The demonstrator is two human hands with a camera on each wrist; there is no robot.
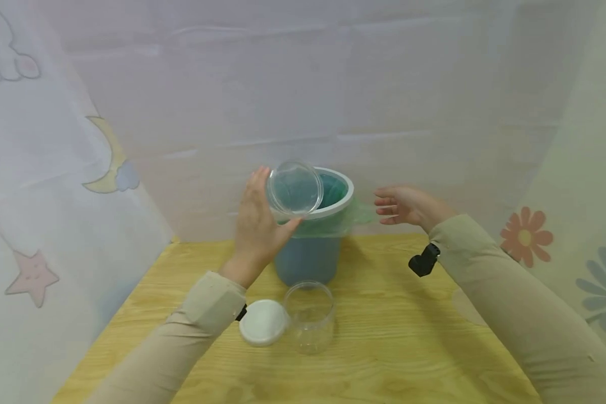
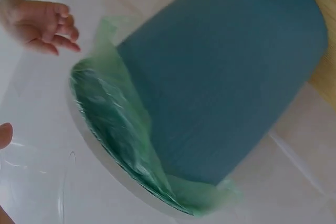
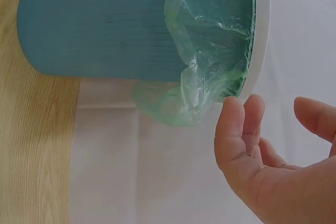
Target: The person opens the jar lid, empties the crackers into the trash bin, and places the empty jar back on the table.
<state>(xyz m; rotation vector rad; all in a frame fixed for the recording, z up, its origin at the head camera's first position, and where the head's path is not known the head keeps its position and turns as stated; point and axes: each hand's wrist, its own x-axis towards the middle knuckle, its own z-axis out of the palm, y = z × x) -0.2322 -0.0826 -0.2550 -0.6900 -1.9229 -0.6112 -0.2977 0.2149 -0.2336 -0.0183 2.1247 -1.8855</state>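
My left hand (image 1: 256, 227) grips a clear round plastic container (image 1: 295, 189), thumb at its lower edge and fingers along its left side. The container is tilted and overlaps the mouth of a blue trash bin (image 1: 308, 261) in the head view. A green plastic bag (image 3: 191, 72) lines the bin and hangs over its outside below the white rim (image 1: 350, 193). To the right of the bin, my right hand (image 1: 408, 206) hovers with loosely bent fingers and holds nothing. In the right wrist view its fingertips (image 3: 231, 109) appear close to the rim.
On the wooden table (image 1: 394, 314), a clear plastic jar (image 1: 310, 328) stands without a lid in front of the bin. A white lid (image 1: 264, 322) lies just left of it. A pale sheet (image 1: 409, 101) rises behind the table, with printed walls on both sides.
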